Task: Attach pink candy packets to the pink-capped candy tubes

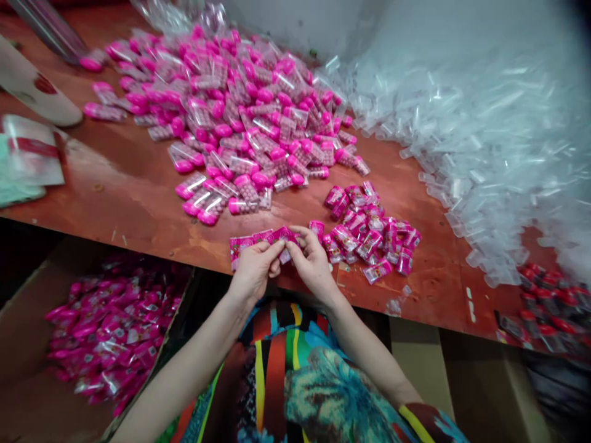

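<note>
Left hand (255, 266) and right hand (311, 258) pinch strip of pink printed sachets (258, 241) at near edge of red-brown wooden table (129, 191); risk: strip slips over edge into cardboard box of pink packs (111, 332) below, or tears unevenly

The light falls soft and even on my table (138, 191), brightest far right where the clear plastic heap (484, 135) washes out pale; little shadow lies under my hands (286, 261); the box (106, 332) near left sits dim; edges bend and smear, perhaps from motion; corners darken.
</note>
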The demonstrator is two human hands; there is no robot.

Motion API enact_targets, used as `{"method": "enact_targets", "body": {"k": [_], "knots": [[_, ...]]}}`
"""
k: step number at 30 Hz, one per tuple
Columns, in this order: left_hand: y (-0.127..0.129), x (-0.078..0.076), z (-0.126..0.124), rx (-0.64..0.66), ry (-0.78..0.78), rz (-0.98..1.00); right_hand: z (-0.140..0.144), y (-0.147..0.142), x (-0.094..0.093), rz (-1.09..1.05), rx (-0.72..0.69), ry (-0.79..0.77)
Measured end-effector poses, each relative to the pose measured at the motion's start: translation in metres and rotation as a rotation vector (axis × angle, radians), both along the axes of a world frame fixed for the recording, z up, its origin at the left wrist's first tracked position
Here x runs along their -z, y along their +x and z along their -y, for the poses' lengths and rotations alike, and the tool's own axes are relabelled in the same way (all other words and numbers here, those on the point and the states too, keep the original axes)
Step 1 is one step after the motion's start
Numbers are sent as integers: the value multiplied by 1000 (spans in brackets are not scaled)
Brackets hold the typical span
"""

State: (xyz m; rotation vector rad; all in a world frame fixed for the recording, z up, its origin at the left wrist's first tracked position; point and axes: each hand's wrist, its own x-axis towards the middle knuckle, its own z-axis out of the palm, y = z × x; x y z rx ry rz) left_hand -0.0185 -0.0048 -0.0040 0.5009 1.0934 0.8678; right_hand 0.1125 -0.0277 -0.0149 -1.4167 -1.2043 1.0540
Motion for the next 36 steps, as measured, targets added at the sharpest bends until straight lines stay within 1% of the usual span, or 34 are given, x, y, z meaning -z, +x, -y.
{"method": "enact_targets", "body": {"k": [1, 3, 5, 8, 11, 13, 15, 16, 17, 18, 19, 21, 22, 24, 26, 27, 29, 31, 33, 34, 36], "knots": [[2, 1, -1, -15, -15, 19, -3, -4, 3, -56, 7, -7], [5, 3, -5, -40, -36, 59, -9, -11, 8, -86, 54, 13], [5, 3, -10, -61, -39, 95, -15, -15, 12, -49, 77, 45], [2, 1, -17, -95, -30, 131, -24, -19, 14, 86, 65, 90], [-3, -1, -23, -95, -24, 160, -31, -20, 14, 278, 11, 195], [-7, -2, -26, -90, -32, 170, -37, -18, 12, 420, -75, 245], [-13, -3, -29, -116, -45, 161, -48, -11, 10, 520, -197, 210], [-16, -4, -30, -147, -48, 153, -56, -5, 8, 543, -227, 181], [-19, -5, -31, -183, -49, 145, -66, 1, 7, 552, -221, 164], [-22, -7, -32, -217, -49, 139, -78, 9, 5, 553, -174, 168], [-24, -8, -33, -242, -50, 134, -92, 16, 4, 557, -87, 195], [-27, -9, -33, -253, -58, 126, -122, 30, 1, 614, 85, 262], [-28, -10, -33, -241, -66, 122, -136, 35, 0, 673, 151, 267], [-26, -9, -31, -213, -76, 123, -162, 39, 0, 815, 204, 193], [-22, -9, -29, -184, -78, 139, -179, 38, 1, 914, 186, 75], [-20, -8, -28, -175, -75, 148, -183, 36, 2, 928, 173, 31], [-20, -9, -27, -172, -70, 159, -184, 33, 3, 883, 174, 17], [-23, -11, -27, -196, -75, 162, -174, 32, 2, 744, 188, 84], [-28, -13, -28, -230, -90, 176, -155, 34, -1, 499, 155, 131], [-31, -14, -29, -247, -101, 187, -144, 35, -3, 339, 117, 117], [-35, -16, -31, -275, -126, 210, -118, 35, -9, -13, 27, 7]]}}
